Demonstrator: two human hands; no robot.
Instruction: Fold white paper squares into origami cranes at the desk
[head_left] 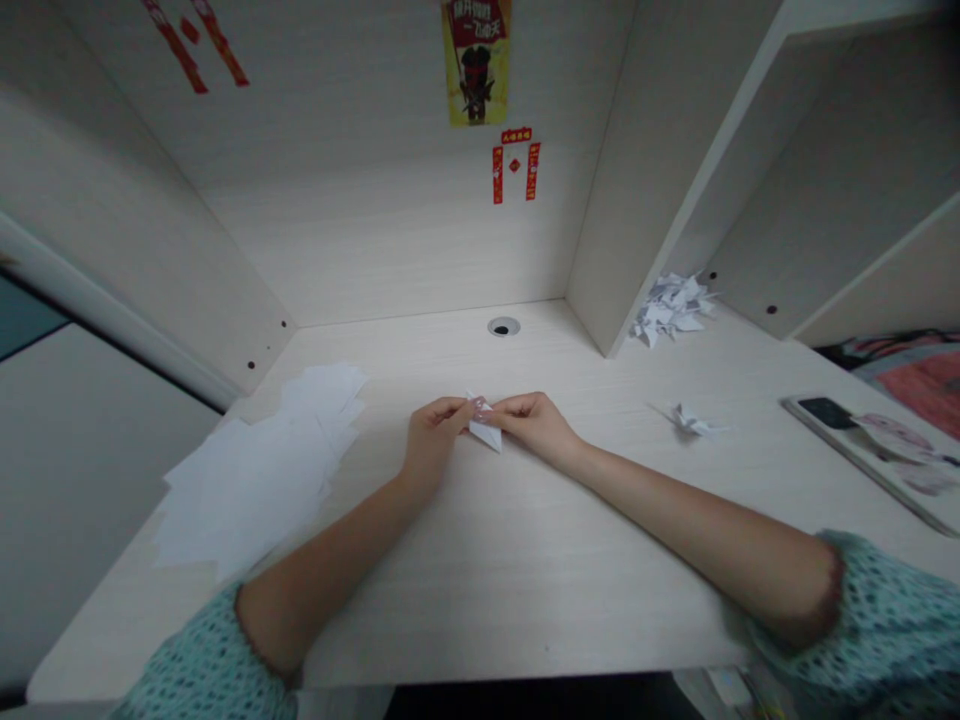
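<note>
Between my two hands is a small folded piece of white paper (486,435), held just above the desk near its middle. My left hand (437,432) pinches its left side with thumb and fingers. From the right, my right hand (536,424) pinches the same paper, the fingertips of both hands almost meeting. A narrow point of the paper sticks up above the fingers and another points down to the right; the rest is covered by fingers. To the right, apart from my hands, lies a single folded paper crane (691,422).
Loose white paper sheets (251,480) are spread on the left of the desk (480,590). A heap of folded white papers (673,308) sits behind the upright divider (660,180). A phone (877,450) lies at the right. A round cable hole (503,327) is near the back wall.
</note>
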